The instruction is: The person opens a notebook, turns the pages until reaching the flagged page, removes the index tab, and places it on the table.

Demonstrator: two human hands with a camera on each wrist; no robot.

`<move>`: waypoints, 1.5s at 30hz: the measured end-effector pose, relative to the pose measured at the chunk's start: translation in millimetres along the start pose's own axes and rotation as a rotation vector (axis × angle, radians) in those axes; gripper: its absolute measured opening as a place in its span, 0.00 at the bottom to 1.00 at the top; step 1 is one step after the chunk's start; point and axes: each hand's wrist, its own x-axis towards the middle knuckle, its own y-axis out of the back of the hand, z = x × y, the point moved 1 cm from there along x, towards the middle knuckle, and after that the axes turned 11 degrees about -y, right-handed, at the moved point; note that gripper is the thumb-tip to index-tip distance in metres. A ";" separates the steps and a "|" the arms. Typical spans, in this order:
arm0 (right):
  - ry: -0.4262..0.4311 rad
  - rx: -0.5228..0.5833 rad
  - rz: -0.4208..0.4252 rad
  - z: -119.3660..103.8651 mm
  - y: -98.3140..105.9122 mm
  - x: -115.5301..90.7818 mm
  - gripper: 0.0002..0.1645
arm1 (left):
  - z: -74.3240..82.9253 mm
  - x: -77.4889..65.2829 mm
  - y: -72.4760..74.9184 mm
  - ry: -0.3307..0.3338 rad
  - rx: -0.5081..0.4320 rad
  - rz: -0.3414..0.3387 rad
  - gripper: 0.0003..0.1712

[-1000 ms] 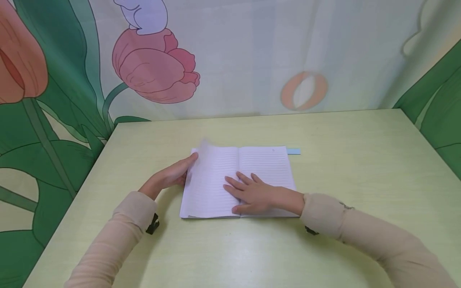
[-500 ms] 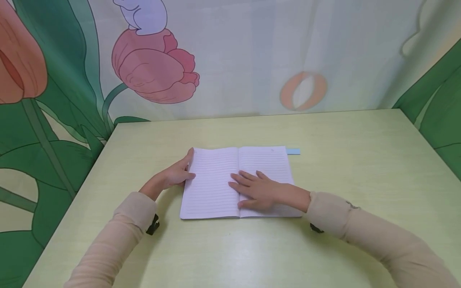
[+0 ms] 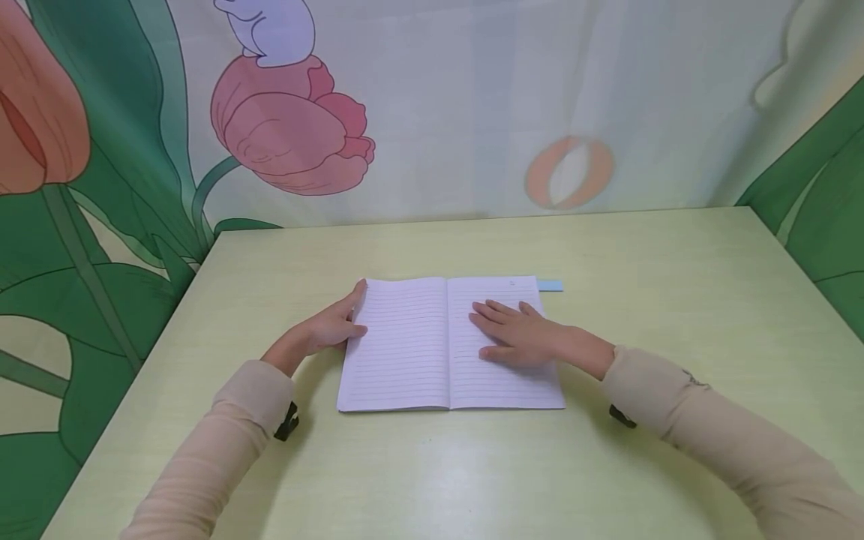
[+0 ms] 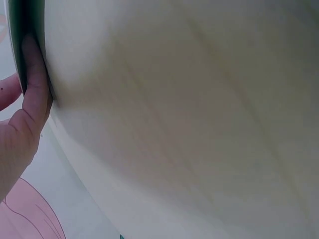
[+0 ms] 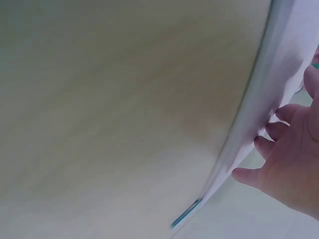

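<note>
An open notebook (image 3: 398, 367) with lined white pages lies at the middle of the table. At its left edge my left hand (image 3: 327, 326) holds it, thumb over the page and other fingers reaching beneath. The left wrist view shows a finger of the left hand (image 4: 30, 109) tucked in under a dark green layer at that edge. Fingers spread, my right hand (image 3: 520, 335) rests flat on the right page. From the right wrist, the right hand (image 5: 294, 154) has its fingertips at the page surface. A light blue strip (image 3: 550, 286) sticks out past the notebook's upper right edge.
The pale wooden table (image 3: 432, 480) stretches around the notebook on all sides. Behind it hangs a curtain (image 3: 439, 112) printed with flowers and leaves. A dark wrist device (image 3: 286, 422) shows below the left sleeve.
The raised left page has come down flat, and my left thumb has moved down along its edge. My right hand has slid from the centre fold onto the right page.
</note>
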 end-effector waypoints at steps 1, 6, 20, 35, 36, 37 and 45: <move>-0.007 0.008 0.003 4.4 0.9 0.3 0.41 | 0.0 0.3 0.0 0.003 -0.001 0.003 0.47; -0.028 0.050 0.032 24.6 6.6 2.0 0.39 | 0.0 1.4 -0.4 0.007 0.000 0.012 0.47; -0.126 0.077 0.074 50.9 17.8 2.7 0.39 | 1.2 -0.1 -1.1 0.014 0.029 0.018 0.47; -0.143 -0.018 0.076 41.5 4.7 -4.6 0.41 | 0.5 1.4 -1.7 0.013 0.053 0.025 0.47; -0.140 -0.012 0.078 39.9 3.8 -4.8 0.40 | 0.5 1.4 -1.6 0.012 0.055 0.025 0.47; -0.138 -0.007 0.077 38.2 2.9 -5.1 0.40 | 0.3 1.6 -1.5 0.012 0.056 0.025 0.47; -0.115 0.014 0.043 22.9 -3.3 -9.0 0.38 | -1.7 0.9 -1.2 0.010 -0.001 0.013 0.46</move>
